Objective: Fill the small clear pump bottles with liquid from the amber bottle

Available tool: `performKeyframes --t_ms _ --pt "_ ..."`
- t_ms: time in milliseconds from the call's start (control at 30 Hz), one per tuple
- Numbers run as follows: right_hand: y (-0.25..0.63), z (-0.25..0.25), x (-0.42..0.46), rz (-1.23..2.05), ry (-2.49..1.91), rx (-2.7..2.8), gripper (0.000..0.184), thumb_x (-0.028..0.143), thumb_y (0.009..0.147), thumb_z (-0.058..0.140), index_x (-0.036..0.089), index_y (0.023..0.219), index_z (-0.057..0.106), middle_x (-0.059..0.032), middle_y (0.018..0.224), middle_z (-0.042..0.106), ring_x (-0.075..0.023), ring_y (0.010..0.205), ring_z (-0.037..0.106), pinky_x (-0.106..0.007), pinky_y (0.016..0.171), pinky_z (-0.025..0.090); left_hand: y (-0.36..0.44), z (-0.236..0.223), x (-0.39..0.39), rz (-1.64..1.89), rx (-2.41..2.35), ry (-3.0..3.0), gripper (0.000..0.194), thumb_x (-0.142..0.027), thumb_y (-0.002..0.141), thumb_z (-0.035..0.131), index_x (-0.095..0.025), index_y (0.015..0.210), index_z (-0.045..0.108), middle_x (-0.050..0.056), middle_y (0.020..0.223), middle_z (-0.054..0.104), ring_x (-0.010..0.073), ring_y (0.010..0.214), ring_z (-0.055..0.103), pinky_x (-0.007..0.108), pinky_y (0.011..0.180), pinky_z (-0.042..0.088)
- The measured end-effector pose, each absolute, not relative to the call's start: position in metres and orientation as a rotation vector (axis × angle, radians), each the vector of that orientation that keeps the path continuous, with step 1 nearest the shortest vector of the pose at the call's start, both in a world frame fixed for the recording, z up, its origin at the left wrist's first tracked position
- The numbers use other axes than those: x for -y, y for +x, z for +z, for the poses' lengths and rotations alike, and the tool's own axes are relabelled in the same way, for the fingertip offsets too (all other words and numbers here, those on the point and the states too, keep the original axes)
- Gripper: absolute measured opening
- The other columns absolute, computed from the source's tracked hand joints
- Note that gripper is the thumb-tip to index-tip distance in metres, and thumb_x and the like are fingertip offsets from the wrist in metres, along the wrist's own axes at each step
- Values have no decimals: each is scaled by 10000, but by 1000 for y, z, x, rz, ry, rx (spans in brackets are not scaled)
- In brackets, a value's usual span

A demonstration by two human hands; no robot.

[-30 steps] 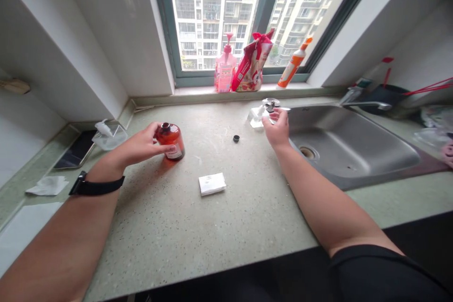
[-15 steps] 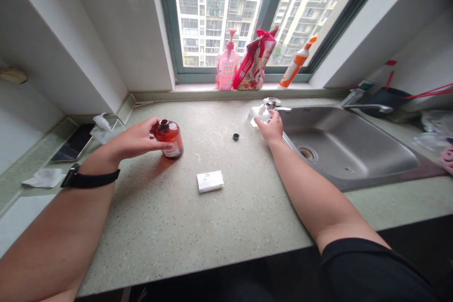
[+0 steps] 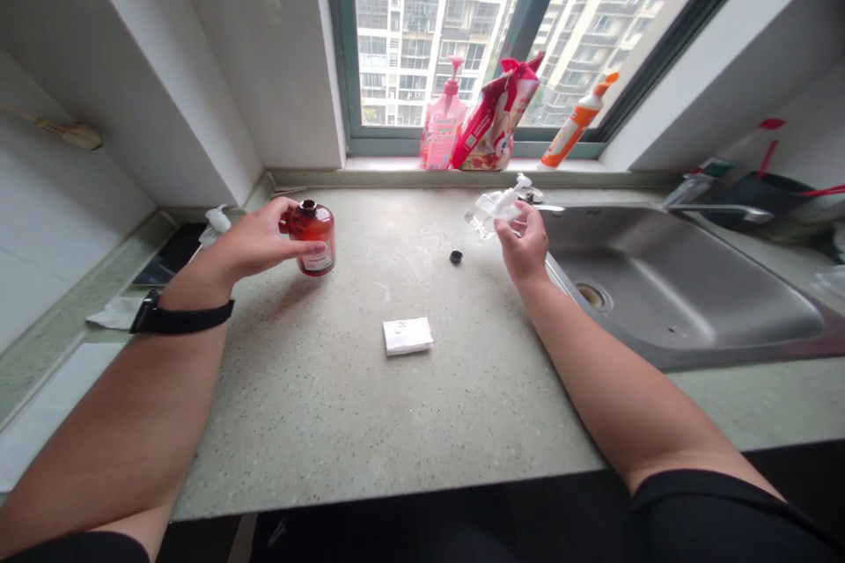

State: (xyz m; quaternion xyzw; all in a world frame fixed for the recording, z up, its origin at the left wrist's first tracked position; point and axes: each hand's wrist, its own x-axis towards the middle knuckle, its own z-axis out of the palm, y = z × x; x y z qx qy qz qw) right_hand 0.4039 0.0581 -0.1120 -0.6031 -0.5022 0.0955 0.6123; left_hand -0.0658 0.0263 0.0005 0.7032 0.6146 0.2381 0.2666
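Observation:
My left hand (image 3: 268, 237) is wrapped round an uncapped reddish-brown bottle (image 3: 320, 229) with a white label. The bottle is upright, its open mouth facing up. At the sink's left edge my right hand (image 3: 525, 242) grips a clear pump bottle (image 3: 489, 211), which leans over. Its white pump head (image 3: 523, 185) points up and to the right. Between the hands a small black cap (image 3: 456, 257) lies on the counter. Nearer to me is a folded white tissue packet (image 3: 407, 336).
A steel sink (image 3: 687, 281) with a tap (image 3: 719, 209) is at the right. On the windowsill stand a pink pump bottle (image 3: 442, 132), a red bag (image 3: 498, 119) and an orange-and-white bottle (image 3: 574, 130). Behind my left wrist are another white pump (image 3: 216, 223) and a dark flat device (image 3: 168, 253).
My right hand has lifted the clear pump bottle, which stood more upright before, and tilted it. The reddish-brown bottle appears slightly raised in my left hand. The whole view has shifted a little.

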Motion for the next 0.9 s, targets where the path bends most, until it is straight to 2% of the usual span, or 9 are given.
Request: performKeyframes --t_ms 133,267,367,533,633,700,767,833,900 --pt "382 -107 -41 332 -1309 1251 675 644 801 742 263 1350 652 -70 1151 692 -297 1080 716 -531 955 651 -70 -4 -29 537 -1649 1953 855 -730 635 931 -248 1284 650 125 1270 770 382 1154 734 487 986 555" --pt "365 -108 -31 454 -1244 1326 659 634 844 733 285 1392 625 -65 1190 673 -304 1114 736 -526 968 661 -70 1 -24 443 -1603 2002 708 -686 670 911 -237 1162 671 118 1158 778 372 1055 739 447 884 547" --pt "356 -110 -25 535 -1189 1358 654 629 856 742 294 1403 614 -64 1200 678 -300 1108 745 -524 968 669 -68 5 -19 424 -1569 2011 670 -675 672 901 -244 1132 672 107 1119 777 365 1027 739 434 852 543" --pt "341 -108 -15 674 -1118 1360 645 597 815 825 291 1351 636 -51 1135 689 -273 1058 741 -494 943 679 -71 11 -14 411 -1545 1952 847 -670 637 932 -218 1300 660 126 1269 762 388 1178 717 477 995 537" --pt "331 -107 -6 752 -1055 1386 640 569 787 882 301 1320 653 -50 1154 700 -267 1065 736 -478 925 688 -73 24 -6 578 -1599 1962 967 -668 633 953 -239 1429 611 142 1414 713 407 1311 668 500 1071 523" --pt "323 -106 0 807 -1010 1422 633 560 792 896 305 1322 660 -53 1175 711 -263 1069 742 -483 943 688 -67 36 4 848 -1641 2013 891 -669 726 909 -253 1448 595 133 1467 687 380 1332 655 483 1085 526" --pt "316 -106 8 863 -971 1469 628 552 806 903 313 1336 666 -54 1190 726 -261 1071 751 -501 983 682 -53 45 16 1077 -1619 2051 746 -660 829 844 -249 1409 617 115 1442 700 331 1226 698 454 1039 556" --pt "309 -105 16 909 -935 1522 623 542 821 906 326 1355 669 -57 1222 742 -264 1088 758 -518 1016 674 -33 45 29 1034 -1479 2111 663 -668 872 812 -230 1345 660 109 1395 719 291 1079 736 437 956 590" --pt "304 -102 24 939 -894 1576 614 524 844 898 337 1380 664 -65 1282 748 -270 1115 760 -524 1029 672 -11 35 38 862 -1278 2164 749 -675 838 857 -220 1393 640 134 1398 717 308 1113 738 450 968 601"
